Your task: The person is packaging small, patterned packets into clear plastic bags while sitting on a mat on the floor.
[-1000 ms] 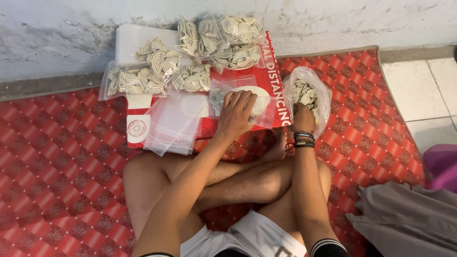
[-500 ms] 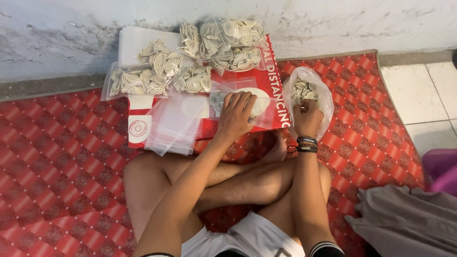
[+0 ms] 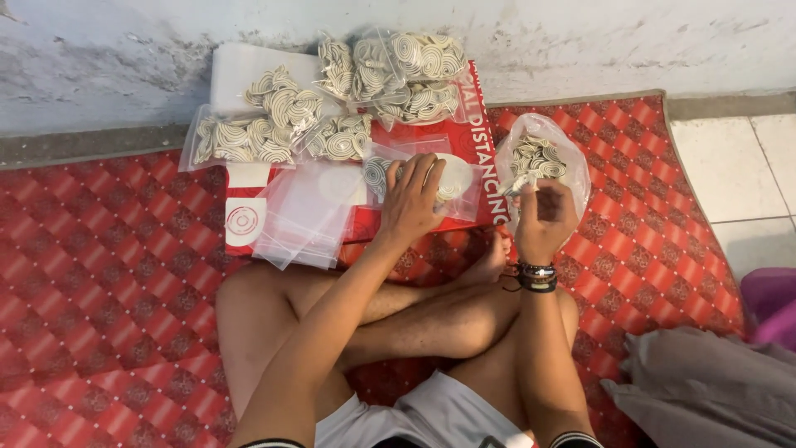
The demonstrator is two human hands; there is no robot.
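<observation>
So there's a person sitting cross-legged on a red patterned mat (image 3: 99, 274), and on it sits a red and white printed sheet (image 3: 473, 141) up against the wall edge. Counting filled clear bags of pale spiral coils (image 3: 249, 137): I make it roughly six along the sheet's far edge, three on the left and three in a cluster toward the far right corner, though they overlap so I could be off by one. Then there's one half-filled small bag (image 3: 452, 178) under the left hand, one bigger loose bag of coils (image 3: 539, 153) just off the sheet's right edge, and a stack of empty clear bags (image 3: 303, 216) on the sheet's near left part, too thin and see-through to count.

The small bag lies flat in the middle of the sheet, long axis running left to right along the sheet's near edge. Which end is its opening I can't tell, the hand covers it.

Left hand (image 3: 410, 203) is palm down on that bag, fingers spread a little and pressing it flat. Right hand (image 3: 543, 220) is at the mouth of the bigger bag, fingers curled inward and close together; they seem to pinch coils or the bag's rim, hard to say which. One dark wristband (image 3: 537, 276) on the right wrist.
</observation>
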